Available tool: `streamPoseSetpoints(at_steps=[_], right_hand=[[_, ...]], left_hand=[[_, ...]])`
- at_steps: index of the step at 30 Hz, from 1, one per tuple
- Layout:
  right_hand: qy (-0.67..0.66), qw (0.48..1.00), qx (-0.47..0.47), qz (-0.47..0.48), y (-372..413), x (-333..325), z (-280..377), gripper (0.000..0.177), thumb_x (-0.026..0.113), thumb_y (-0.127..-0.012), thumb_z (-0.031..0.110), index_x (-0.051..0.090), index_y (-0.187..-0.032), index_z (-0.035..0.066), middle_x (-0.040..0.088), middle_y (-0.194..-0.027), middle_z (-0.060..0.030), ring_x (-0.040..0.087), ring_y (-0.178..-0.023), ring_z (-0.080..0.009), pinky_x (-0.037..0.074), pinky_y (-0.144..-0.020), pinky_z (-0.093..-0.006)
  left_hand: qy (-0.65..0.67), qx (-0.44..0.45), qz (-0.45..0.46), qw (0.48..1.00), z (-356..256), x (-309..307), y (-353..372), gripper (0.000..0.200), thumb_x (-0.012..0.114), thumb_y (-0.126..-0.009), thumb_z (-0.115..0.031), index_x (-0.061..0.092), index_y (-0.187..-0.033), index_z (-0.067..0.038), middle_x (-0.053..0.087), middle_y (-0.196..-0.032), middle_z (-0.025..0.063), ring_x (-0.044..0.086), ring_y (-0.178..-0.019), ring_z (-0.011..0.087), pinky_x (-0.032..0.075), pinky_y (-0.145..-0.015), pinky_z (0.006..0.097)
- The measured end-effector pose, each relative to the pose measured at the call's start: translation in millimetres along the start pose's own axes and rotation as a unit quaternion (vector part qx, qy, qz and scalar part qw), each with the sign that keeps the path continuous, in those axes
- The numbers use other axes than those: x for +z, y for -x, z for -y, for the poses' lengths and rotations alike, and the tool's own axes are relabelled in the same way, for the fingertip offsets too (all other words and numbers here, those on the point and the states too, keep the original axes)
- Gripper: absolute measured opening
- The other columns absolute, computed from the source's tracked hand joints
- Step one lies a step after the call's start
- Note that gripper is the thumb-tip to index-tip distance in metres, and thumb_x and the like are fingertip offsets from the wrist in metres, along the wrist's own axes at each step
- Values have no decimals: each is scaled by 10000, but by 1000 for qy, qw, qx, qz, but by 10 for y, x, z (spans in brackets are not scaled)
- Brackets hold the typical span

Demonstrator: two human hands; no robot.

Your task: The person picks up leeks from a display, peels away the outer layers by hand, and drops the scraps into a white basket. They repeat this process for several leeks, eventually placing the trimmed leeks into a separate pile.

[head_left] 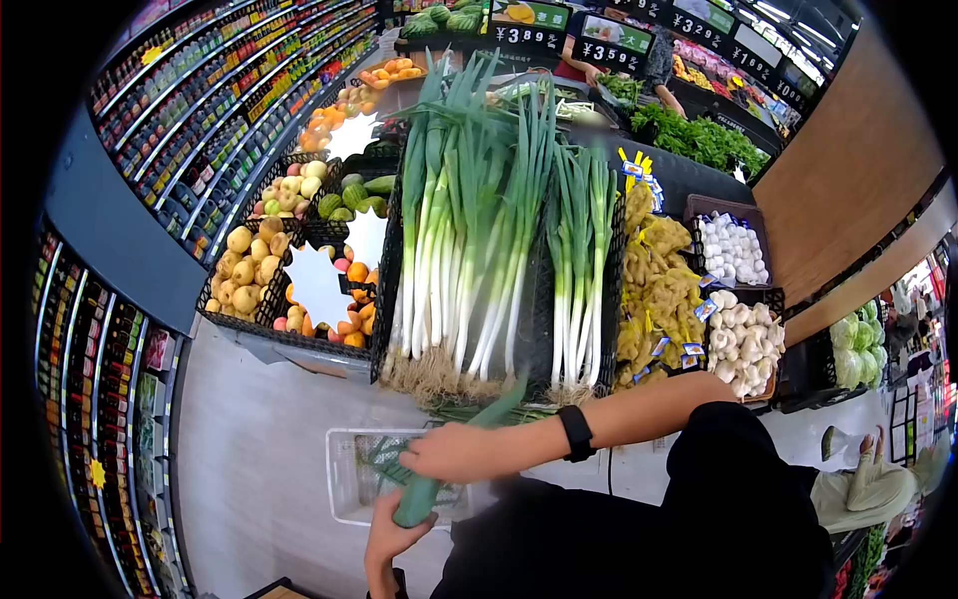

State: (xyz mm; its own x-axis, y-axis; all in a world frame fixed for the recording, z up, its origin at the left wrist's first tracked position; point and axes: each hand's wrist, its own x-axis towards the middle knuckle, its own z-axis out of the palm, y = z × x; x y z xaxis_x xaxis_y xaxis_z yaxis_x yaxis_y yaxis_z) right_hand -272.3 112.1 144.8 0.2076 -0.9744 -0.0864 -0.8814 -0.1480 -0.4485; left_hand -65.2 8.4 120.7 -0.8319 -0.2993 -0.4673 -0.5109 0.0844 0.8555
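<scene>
My left hand (392, 531) is closed around the thick lower end of a dark green onion leaf (419, 499), at the bottom middle. Just above it, my right hand (454, 454), with a black watch on the wrist, wraps over the same leaf. The leaf's tapering tip slants up to the right, close to the display. Under my hands stands a white plastic crate (339, 499) with green scraps inside. Long green onions (449, 230) lie in a black crate beyond, white stems and roots toward me. A smaller bunch (579, 250) lies to its right.
Ginger (659, 280) and garlic (743, 344) stand right of the onions. Round yellow-brown fruit (244, 270) fills a crate at left. Price signs (529, 30) hang at the back. Another person (863, 489) is at far right. Shelves (220, 100) line the left.
</scene>
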Motion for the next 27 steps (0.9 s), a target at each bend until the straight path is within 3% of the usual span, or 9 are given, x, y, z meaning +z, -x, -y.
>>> streamPoseSetpoints(at_steps=[2, 3, 5, 7, 9, 11, 17, 22, 27], right_hand=[[-23, 988, -43, -147, -74, 211, -55, 289, 663, -742, 141, 578, -1009, 70, 651, -722, -116, 677, -700, -351, 533, -592, -456], [-22, 988, -43, -148, -84, 120, 0, 289, 663, -742, 141, 578, -1009, 70, 651, -722, -116, 677, -700, -351, 533, -592, -456], [6, 1000, 3, -6, -122, -160, 194, 208, 634, -771, 162, 569, -947, 71, 650, -719, -110, 672, -649, -337, 531, -559, -451], [12, 999, -36, 0, -189, -196, 203, 144, 628, -760, 159, 591, -869, 72, 659, -713, -123, 675, -662, -345, 532, -571, -456], [16, 997, -72, 5, -313, -157, 244, 92, 622, -748, 156, 613, -791, 74, 667, -708, -135, 678, -675, -352, 534, -583, -461], [74, 982, -175, 8, -505, -103, 310, 135, 614, -779, 223, 566, -808, 100, 635, -645, -81, 660, -595, -314, 504, -501, -436], [67, 952, -291, 70, -950, -60, 638, 121, 598, -787, 213, 570, -757, 100, 647, -650, -101, 654, -643, -349, 502, -560, -480], [0, 939, -314, 143, -1114, 139, 989, 100, 628, -741, 174, 609, -733, 76, 633, -662, -168, 629, -676, -416, 495, -626, -505], [-39, 931, -321, 170, -1082, 114, 1489, 122, 640, -752, 169, 606, -802, 63, 630, -677, -193, 619, -689, -436, 486, -639, -528]], left_hand=[[81, 49, 49, 994, 150, -37, -32, 226, 763, -716, -88, 667, -893, 13, 669, -721, 48, 607, -604, 102, 459, -502, 243], [80, 51, 48, 994, 232, -24, -15, 226, 763, -716, -88, 667, -893, 13, 669, -721, 48, 607, -604, 102, 459, -502, 243], [204, 152, 62, 965, 378, -7, 14, 235, 784, -720, -98, 665, -879, 28, 664, -701, 55, 599, -574, 103, 427, -449, 230], [188, 68, 61, 978, 235, 16, 205, 236, 784, -752, -152, 663, -844, 29, 653, -683, 47, 593, -558, 136, 439, -469, 273], [377, 182, 55, 906, 420, 87, 352, 483, 682, -863, -415, 619, -848, 64, 557, -532, 85, 528, -441, 153, 409, -421, 273], [333, 141, -16, 932, 710, 70, 502, 541, 593, -913, -483, 605, -763, 36, 484, -469, 54, 443, -373, 132, 345, -389, 262], [143, 147, -126, 971, 506, -78, 984, 461, 566, -953, -333, 511, -599, -42, 474, -484, 18, 425, -397, 117, 303, -386, 259], [11, 179, -89, 980, 692, -367, 1355, 275, 620, -872, -132, 559, -634, -7, 507, -531, 107, 512, -450, 258, 377, -474, 354], [-30, 221, -70, 972, 685, -568, 1751, 226, 652, -837, -117, 584, -648, -13, 523, -544, 119, 528, -481, 277, 385, -492, 366]])
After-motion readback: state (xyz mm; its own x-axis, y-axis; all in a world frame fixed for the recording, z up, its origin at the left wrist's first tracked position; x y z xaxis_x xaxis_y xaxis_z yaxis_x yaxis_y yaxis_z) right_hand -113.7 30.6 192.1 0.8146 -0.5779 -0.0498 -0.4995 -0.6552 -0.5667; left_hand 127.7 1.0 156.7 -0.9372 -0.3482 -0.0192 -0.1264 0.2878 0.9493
